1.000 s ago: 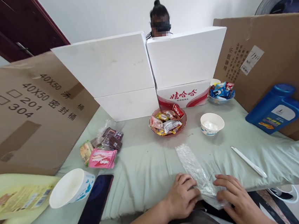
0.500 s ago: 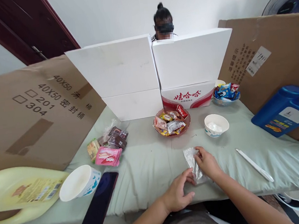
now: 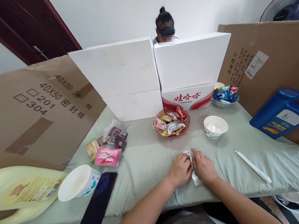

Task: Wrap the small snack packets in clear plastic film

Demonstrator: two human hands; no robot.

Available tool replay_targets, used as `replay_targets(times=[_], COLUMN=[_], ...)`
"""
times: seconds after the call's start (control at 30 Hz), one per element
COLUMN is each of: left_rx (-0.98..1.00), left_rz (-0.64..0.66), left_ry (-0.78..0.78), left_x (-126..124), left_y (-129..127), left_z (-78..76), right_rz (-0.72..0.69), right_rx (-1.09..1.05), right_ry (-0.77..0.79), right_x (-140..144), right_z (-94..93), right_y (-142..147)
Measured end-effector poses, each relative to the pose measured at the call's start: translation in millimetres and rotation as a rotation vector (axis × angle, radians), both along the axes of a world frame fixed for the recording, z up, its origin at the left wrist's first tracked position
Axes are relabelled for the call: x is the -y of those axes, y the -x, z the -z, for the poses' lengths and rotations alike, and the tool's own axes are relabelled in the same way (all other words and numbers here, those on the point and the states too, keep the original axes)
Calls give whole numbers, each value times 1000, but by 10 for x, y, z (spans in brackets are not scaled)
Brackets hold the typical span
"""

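Clear plastic strip (image 3: 196,180), see-through and crinkled, catching whitish glints! It lies narrow on the pale green cloth (image 3: 145,182), running away from the person, tucked right between the left hand (image 3: 180,169) and the right hand (image 3: 204,166). The far end peeps out by the fingers, the near end shows below, and the middle is largely covered!

Crinkled plastic film (image 3: 195,180), glossy phone (image 3: 98,202), matt cardboard (image 3: 4,115), wrinkled cloth (image 3: 147,168), smooth plastic bottle (image 3: 273,117)

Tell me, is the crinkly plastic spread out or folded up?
Looks folded or bunched, not spread: a slim strip of plastic shows between the left hand and right hand.
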State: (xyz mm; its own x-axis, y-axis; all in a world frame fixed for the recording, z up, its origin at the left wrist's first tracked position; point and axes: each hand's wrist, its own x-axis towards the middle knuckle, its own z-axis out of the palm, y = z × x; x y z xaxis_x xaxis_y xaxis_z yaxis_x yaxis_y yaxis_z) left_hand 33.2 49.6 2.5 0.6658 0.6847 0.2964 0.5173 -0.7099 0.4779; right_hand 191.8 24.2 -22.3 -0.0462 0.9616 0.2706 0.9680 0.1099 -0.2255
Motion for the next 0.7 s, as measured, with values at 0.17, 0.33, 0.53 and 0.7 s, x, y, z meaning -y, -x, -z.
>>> replay_targets(times=[0.17, 0.33, 0.53, 0.7], left_rx=[-53, -86, -77, -110], left_rz=[-10, 29, 93, 136], left_ry=[-13, -21, -49, -26], left_x=[-29, 0, 14, 18], left_y=[-6, 31, 54, 53], left_z=[120, 111, 116, 110], right_rz=[108, -114, -444, -485], right_rx=[72, 2, -56, -71], right_ry=[-60, -184, -24, -66], right_x=[101, 378, 827, 960], right_z=[-79, -270, -297, -196], right_y=[-358, -513, -192, -117])
